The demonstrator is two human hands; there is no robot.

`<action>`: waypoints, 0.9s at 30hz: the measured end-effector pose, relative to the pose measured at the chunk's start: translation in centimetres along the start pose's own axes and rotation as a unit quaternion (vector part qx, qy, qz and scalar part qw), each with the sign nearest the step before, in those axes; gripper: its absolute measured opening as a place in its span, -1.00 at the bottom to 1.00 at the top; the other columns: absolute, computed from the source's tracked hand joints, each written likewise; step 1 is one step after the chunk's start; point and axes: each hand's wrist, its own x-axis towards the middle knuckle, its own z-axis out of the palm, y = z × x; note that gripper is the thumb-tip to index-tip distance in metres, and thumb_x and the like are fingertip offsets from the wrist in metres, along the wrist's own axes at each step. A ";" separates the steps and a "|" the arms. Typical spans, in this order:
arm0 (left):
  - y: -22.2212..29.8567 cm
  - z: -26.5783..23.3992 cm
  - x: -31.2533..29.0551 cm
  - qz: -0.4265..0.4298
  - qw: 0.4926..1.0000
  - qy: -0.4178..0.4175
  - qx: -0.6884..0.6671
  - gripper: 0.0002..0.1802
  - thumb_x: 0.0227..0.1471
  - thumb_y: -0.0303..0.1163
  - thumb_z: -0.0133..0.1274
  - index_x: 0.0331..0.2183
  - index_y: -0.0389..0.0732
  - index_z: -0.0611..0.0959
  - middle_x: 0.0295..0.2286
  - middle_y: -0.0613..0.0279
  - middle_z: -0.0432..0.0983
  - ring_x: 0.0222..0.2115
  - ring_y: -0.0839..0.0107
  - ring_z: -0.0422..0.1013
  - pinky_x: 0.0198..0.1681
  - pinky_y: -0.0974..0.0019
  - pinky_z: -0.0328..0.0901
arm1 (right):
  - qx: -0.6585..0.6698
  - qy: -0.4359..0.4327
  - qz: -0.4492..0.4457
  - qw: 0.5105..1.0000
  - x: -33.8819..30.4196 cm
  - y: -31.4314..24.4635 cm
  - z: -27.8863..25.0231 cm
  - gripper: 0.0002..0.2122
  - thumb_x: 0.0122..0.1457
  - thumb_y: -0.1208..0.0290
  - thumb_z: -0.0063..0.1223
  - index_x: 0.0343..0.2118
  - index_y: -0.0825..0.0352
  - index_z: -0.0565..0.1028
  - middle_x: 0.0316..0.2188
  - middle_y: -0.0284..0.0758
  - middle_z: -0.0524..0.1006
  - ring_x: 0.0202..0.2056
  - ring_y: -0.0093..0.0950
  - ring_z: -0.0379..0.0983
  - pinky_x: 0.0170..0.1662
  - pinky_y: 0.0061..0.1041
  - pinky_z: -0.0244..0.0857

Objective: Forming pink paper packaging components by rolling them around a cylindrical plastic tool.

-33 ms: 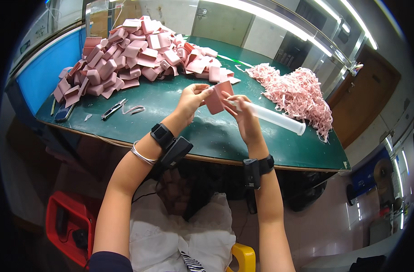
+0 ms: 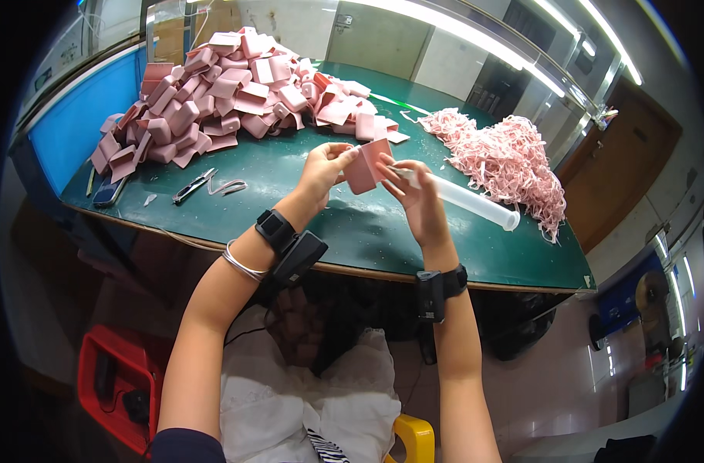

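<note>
My left hand (image 2: 324, 171) pinches a pink soft-looking piece (image 2: 362, 171) by its left edge, holding it above the green table. It has a boxy part and a flat flap, like the pieces in the pile. My right hand (image 2: 416, 193) has its fingertips at the piece's right edge, with its fingers partly bent. A translucent white tube (image 2: 475, 202) runs behind the right hand and out to the right; whether the fingers touch it, I cannot tell. Black straps with small dark boxes sit on both wrists.
A large heap of pink pieces (image 2: 228, 92) covers the back left of the green table (image 2: 290, 216). Thin pink strips (image 2: 506, 154) are piled at the right. A cutter knife (image 2: 191, 187), a strip loop (image 2: 228, 187) and a phone (image 2: 109, 191) lie front left. Below stands a red stool (image 2: 113, 339).
My right hand's fingers have spread slightly and shifted a little upward at the pink piece. The left hand still grips it, almost unmoved.
</note>
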 end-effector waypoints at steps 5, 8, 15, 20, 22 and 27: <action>0.5 -0.1 -0.4 -0.019 1.000 -0.003 -0.024 -0.55 -0.09 -0.33 0.15 -0.18 -0.32 0.39 -0.29 0.12 0.47 -0.29 0.47 0.40 -0.28 0.44 0.30 | -0.135 0.014 -0.083 0.987 0.2 -0.5 0.4 -0.72 0.15 0.21 -0.14 -0.36 0.35 0.47 -0.08 -0.10 0.40 -0.05 -0.40 0.30 0.01 -0.49 0.09; 0.3 0.4 -0.4 -0.001 0.999 -0.048 0.015 -0.55 -0.11 -0.33 0.16 -0.20 -0.33 0.39 -0.31 0.11 0.48 -0.30 0.47 0.40 -0.28 0.45 0.30 | -0.163 0.008 -0.100 0.982 0.4 0.0 0.3 -0.73 0.15 0.23 -0.13 -0.37 0.37 0.47 -0.13 -0.13 0.43 -0.09 -0.43 0.33 -0.02 -0.52 0.13; 0.4 1.0 -0.8 0.043 0.987 -0.114 0.104 -0.59 -0.16 -0.38 0.20 -0.29 -0.33 0.38 -0.34 0.06 0.49 -0.32 0.49 0.41 -0.29 0.46 0.30 | -0.194 0.015 -0.041 0.980 0.3 0.3 0.2 -0.78 0.14 0.30 -0.09 -0.39 0.38 0.48 -0.26 -0.21 0.50 -0.23 -0.53 0.37 -0.11 -0.60 0.19; 0.6 1.0 -1.0 0.037 0.988 -0.114 0.099 -0.64 -0.15 -0.43 0.18 -0.34 -0.31 0.37 -0.35 0.06 0.48 -0.32 0.49 0.41 -0.28 0.47 0.30 | -0.184 0.024 -0.043 0.982 0.1 0.3 0.3 -0.83 0.11 0.36 -0.03 -0.39 0.37 0.49 -0.34 -0.32 0.52 -0.30 -0.62 0.37 -0.18 -0.65 0.22; 0.5 1.0 -0.9 0.044 0.987 -0.116 0.099 -0.67 -0.14 -0.45 0.17 -0.36 -0.31 0.36 -0.35 0.06 0.48 -0.32 0.50 0.40 -0.28 0.48 0.29 | -0.185 0.030 -0.046 0.981 0.1 0.3 0.4 -0.84 0.10 0.37 0.00 -0.39 0.36 0.50 -0.37 -0.35 0.52 -0.32 -0.64 0.37 -0.20 -0.66 0.22; -0.6 1.2 -0.6 0.121 0.974 -0.127 0.141 -0.74 -0.12 -0.51 0.12 -0.40 -0.30 0.35 -0.40 0.13 0.48 -0.34 0.54 0.39 -0.30 0.51 0.28 | -0.300 0.012 -0.128 0.945 0.1 1.0 0.2 -0.88 0.07 0.41 0.02 -0.41 0.36 0.49 -0.38 -0.35 0.52 -0.34 -0.64 0.37 -0.24 -0.67 0.23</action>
